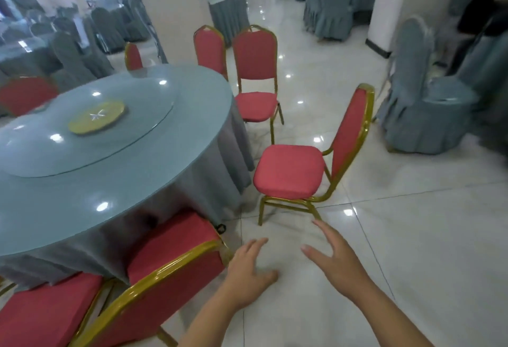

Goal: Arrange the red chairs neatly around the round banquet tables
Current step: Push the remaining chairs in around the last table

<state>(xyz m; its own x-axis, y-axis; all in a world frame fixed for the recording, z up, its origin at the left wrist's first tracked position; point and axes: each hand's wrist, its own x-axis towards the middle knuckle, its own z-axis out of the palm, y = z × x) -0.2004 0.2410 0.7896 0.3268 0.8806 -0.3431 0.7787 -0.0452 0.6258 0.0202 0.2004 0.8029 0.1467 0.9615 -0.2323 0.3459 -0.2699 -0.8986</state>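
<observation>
A round banquet table (115, 181) with a blue-grey cloth and a glass turntable fills the left. Red chairs with gold frames ring it. The nearest chair (176, 269) is pushed under the table's front edge, its backrest just left of my left hand (247, 272). Another red chair (291, 173) stands apart from the table on the right, seat facing the cloth, tilted a little. A third (255, 77) stands farther back by the table. My left hand and my right hand (338, 258) hover over the floor with fingers spread, holding nothing.
More red chairs sit behind the table (210, 49) and at the lower left (46, 316). Covered grey-blue chairs (423, 110) stand on the right and in the back. White pillars (170, 8) rise behind the table. Glossy tiled floor (412, 236) lies open to the right.
</observation>
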